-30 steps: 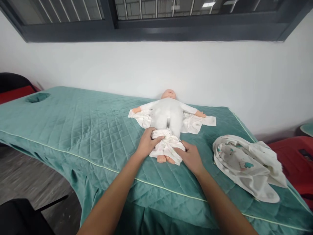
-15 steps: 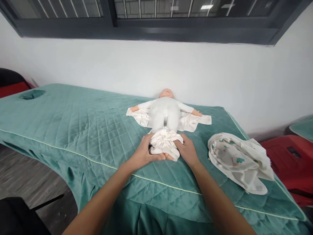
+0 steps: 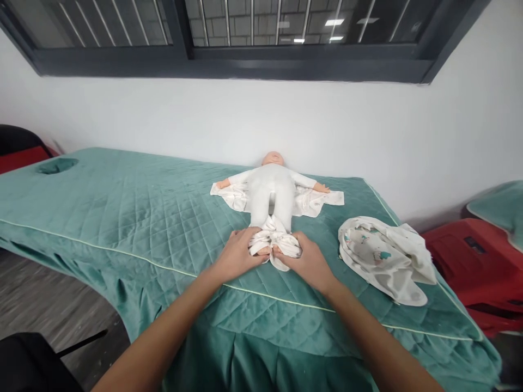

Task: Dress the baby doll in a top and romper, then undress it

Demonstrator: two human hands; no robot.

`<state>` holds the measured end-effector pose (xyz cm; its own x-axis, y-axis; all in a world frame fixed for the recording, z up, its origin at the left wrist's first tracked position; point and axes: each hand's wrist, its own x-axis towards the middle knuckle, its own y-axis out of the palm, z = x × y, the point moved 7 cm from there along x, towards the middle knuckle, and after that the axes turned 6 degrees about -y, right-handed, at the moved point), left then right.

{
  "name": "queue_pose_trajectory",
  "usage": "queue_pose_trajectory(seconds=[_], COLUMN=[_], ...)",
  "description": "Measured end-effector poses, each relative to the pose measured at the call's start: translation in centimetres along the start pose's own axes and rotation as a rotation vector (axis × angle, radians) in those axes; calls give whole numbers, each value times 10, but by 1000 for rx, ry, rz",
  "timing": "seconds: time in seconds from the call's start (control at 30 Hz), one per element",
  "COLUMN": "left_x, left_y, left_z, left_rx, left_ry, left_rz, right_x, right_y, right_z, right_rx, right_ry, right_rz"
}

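Observation:
A baby doll [image 3: 272, 185] with a white cloth body lies on its back, head toward the wall and feet toward me. White baby pants [image 3: 273, 235] are bunched around its lower legs and feet. My left hand [image 3: 241, 251] grips the bunched fabric at the left foot, thumb in front. On the other side my right hand [image 3: 308, 261] closes on the fabric at the right foot, thumb near the doll's toes. A white printed baby top [image 3: 314, 200] lies spread beneath the doll's torso and arms.
A crumpled white printed cloth [image 3: 379, 256] lies to the right on the green quilted bed cover [image 3: 163, 212]. The cover has a round hole [image 3: 57, 165] at far left. A red chair or case [image 3: 478, 267] stands at right. A barred window [image 3: 253, 32] is above.
Both hands have gathered the pants more tightly around the doll's feet, and its legs now show longer and straighter. My right thumb has moved inward. The camera view has shifted slightly.

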<state>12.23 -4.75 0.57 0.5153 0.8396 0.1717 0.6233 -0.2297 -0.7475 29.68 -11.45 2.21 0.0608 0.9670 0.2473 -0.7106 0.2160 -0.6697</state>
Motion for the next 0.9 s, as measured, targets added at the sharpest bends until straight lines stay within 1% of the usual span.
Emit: queue_pose_trajectory(seconds=[0.07, 0.13, 0.2, 0.27, 0.33, 0.37, 0.43, 0.5, 0.57, 0.63, 0.67, 0.7, 0.73, 0.77, 0.83, 0.9], left_x=[-9, -19, -26, -31, -36, -38, -43, -45, -40, -30, -24, -17, -9, 0, 14, 19], left_y=[-4, -8, -13, -21, -30, -35, -46, -61, -78, -93, -100, -107, -114, -122, -140, -158], left_z=[-2, -7, -15, -24, -34, -39, -51, -62, -73, -84, -90, -95, -101, -108, -123, -139], left_rx=[-41, -72, -106, -145, -179, -191, -196, -171, -126, -83, -60, -35, -15, -10, -62, -170], left_ry=[-51, -62, -58, -69, -89, -98, -93, -54, -2, 36, 54, 70, 84, 99, 128, 166], left_rz=[23, 50, 89, 154, 269, 350, 551, 719, 812, 871, 877, 851, 789, 690, 457, 254], right_x=[-5, -10, -16, -21, -25, -25, -24, -20, -11, 0, 6, 12, 18, 24, 36, 44], right_y=[-6, -12, -18, -24, -31, -34, -42, -51, -61, -73, -80, -86, -94, -102, -119, -132], right_z=[5, 11, 18, 25, 33, 36, 44, 54, 66, 80, 87, 95, 104, 114, 133, 152], right_rx=[-20, -35, -28, 6, 62, 97, 177, 256, 293, 280, 268, 263, 273, 299, 373, 425], right_ry=[20, 35, 43, 49, 49, 49, 42, 1, -59, -114, -137, -160, -182, -202, -230, -259], right_rz=[5, 27, 72, 138, 211, 249, 328, 426, 519, 599, 628, 649, 658, 646, 582, 542])
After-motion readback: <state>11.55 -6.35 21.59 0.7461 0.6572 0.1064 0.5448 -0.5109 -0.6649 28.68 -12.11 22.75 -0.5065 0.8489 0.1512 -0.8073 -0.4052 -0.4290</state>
